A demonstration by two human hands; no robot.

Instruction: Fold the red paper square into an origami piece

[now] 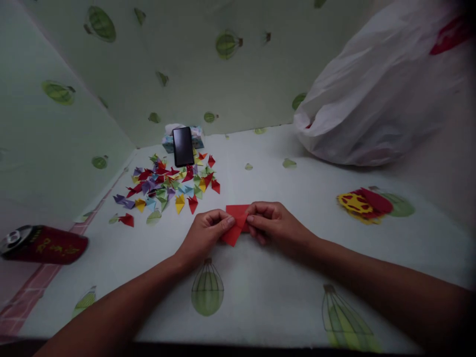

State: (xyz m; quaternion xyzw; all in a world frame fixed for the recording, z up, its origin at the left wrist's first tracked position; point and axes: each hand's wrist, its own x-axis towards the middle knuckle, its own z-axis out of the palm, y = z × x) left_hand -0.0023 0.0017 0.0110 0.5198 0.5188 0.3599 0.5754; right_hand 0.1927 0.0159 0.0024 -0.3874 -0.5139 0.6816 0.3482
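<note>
At frame left, a red cylindrical metal can [55, 245] is being shown; left of centre, small multicoloured folded-paper shapes [161, 181] are being carried by the pale balloon-printed tabletop [267, 307]. At frame centre, a folded red paper sheet [234, 235] is being pinched by the left grip [204, 232] and the right grip [277, 225]. At right, flat yellow-and-red pieces [357, 203] are being displayed.

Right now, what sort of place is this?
Probably a home craft table: handheld red paper, a scatter of small folded paper pieces, and a tissue box by the balloon-patterned wall.

Room ahead, folded papers [148, 186] left, bag [375, 99] right
</note>
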